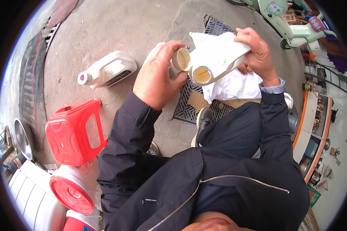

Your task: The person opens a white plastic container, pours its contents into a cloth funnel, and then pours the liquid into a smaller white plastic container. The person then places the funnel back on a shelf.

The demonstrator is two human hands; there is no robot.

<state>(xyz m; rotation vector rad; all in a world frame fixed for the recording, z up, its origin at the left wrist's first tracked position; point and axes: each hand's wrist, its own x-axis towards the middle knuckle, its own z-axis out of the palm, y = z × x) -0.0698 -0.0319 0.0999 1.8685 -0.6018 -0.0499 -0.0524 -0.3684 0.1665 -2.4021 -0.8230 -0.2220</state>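
Observation:
My right hand (257, 55) grips a white plastic jug (222, 57) near its far end. The jug tilts with its uncapped mouth (202, 75) towards me, and tan liquid shows inside a silvery rim. My left hand (159, 75) is closed around a round white plastic piece (181, 59) with a tan inside, close beside that mouth. Whether it is a cap or another container's neck I cannot tell, as my fingers hide part of it. A second white jug (112, 69), capped and with a dark label, lies on the concrete floor to the left.
Below my hands are a white sack (234, 89), a cardboard piece (198, 100) and a black grate-like mat (185, 106). A red plastic stool (72, 135) and red-lidded bucket (72, 193) stand at left. A pale green scooter (297, 31) and shelf unit (312, 130) are at right.

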